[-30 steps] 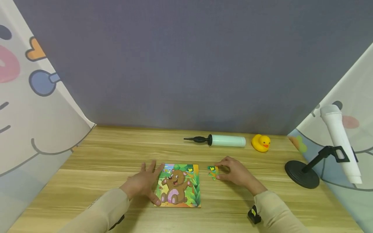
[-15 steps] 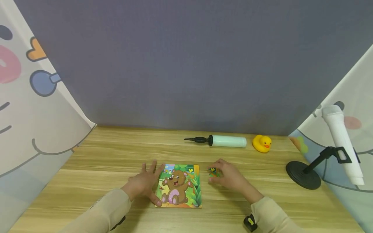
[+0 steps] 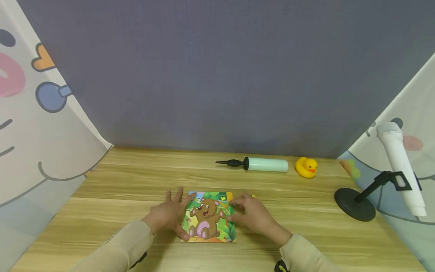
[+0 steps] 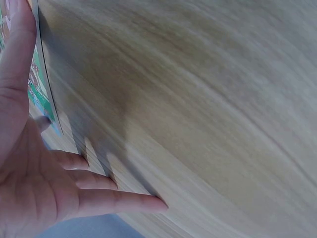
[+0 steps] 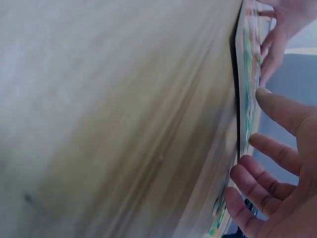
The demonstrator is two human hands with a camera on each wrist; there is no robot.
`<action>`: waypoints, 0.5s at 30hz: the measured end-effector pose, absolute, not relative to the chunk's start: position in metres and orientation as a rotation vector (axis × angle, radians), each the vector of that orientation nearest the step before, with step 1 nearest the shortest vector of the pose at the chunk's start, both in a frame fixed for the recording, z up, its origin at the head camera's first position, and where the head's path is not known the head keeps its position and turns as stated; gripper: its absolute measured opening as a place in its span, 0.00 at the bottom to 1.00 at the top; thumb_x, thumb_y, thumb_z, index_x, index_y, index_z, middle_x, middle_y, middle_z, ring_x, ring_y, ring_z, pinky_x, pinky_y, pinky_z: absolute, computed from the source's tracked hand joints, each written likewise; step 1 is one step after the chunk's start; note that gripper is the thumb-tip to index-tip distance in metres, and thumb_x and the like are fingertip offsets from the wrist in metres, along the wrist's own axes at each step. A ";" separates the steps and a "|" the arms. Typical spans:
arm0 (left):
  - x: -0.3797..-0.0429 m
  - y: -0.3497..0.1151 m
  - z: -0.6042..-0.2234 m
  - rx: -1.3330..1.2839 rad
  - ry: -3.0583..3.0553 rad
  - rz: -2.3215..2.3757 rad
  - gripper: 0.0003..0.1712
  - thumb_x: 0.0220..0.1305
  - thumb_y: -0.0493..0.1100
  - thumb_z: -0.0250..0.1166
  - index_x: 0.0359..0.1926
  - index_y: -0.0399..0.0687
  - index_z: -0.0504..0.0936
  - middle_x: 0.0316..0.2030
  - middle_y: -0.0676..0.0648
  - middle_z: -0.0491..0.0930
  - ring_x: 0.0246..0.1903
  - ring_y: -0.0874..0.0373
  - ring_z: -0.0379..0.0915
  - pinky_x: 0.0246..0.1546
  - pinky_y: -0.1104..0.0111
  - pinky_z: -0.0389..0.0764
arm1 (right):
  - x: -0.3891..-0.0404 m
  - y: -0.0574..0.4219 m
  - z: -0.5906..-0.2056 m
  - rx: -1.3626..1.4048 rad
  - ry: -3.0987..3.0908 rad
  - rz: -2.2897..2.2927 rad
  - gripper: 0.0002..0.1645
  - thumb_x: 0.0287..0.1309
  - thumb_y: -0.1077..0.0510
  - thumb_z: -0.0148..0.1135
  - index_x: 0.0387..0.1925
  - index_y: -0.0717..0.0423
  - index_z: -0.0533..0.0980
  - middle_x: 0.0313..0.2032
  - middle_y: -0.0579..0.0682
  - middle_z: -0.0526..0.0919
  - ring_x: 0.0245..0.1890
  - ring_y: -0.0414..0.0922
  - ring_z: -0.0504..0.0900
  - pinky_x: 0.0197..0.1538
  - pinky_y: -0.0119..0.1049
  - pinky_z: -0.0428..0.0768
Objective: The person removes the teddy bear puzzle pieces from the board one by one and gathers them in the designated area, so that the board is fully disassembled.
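A bear picture board (image 3: 205,217) lies on the worktop (image 3: 129,173), well short of its back edge. A person's left hand (image 3: 168,213), fingers spread wide, rests along the board's left edge; the right hand (image 3: 251,214), thumb and forefinger apart, reaches its right edge, partly hiding a small loose piece (image 3: 253,196). The step appears to be settling that side; next seems to call for light fingertip pressure, left hand steady.

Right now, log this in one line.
left grip: spread at left edge, square multicoloured bear board | right grip: at right edge | small green-yellow piece: partly hidden
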State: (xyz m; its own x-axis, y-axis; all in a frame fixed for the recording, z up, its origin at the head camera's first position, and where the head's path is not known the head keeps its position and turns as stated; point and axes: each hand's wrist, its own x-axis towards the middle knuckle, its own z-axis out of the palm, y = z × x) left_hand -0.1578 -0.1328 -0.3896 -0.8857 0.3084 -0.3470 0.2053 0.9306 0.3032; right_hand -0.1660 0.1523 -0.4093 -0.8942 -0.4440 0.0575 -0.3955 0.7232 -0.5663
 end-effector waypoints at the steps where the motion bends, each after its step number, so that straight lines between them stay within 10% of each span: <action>1: -0.158 -0.133 -0.390 0.374 2.691 0.365 0.78 0.29 0.59 0.84 0.80 0.53 0.50 0.77 0.27 0.41 0.71 0.16 0.37 0.41 0.16 0.61 | -0.165 0.151 -0.410 -0.702 2.848 -0.879 0.27 0.53 0.47 0.78 0.51 0.56 0.84 0.41 0.46 0.78 0.40 0.42 0.76 0.41 0.40 0.80; 15: -0.160 -0.130 -0.389 0.375 2.689 0.306 0.77 0.31 0.60 0.84 0.81 0.53 0.50 0.77 0.27 0.41 0.71 0.17 0.36 0.40 0.17 0.64 | -0.165 0.140 -0.407 -0.708 2.840 -0.807 0.23 0.46 0.50 0.83 0.43 0.54 0.83 0.40 0.44 0.76 0.38 0.43 0.76 0.43 0.42 0.80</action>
State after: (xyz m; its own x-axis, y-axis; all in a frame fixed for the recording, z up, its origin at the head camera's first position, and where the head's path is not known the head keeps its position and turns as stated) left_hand -0.1600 -0.1303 -0.3892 -0.8815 0.3033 -0.3619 0.2142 0.9399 0.2660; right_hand -0.1652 0.1405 -0.4071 -0.8859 -0.4631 0.0252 -0.4072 0.7507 -0.5202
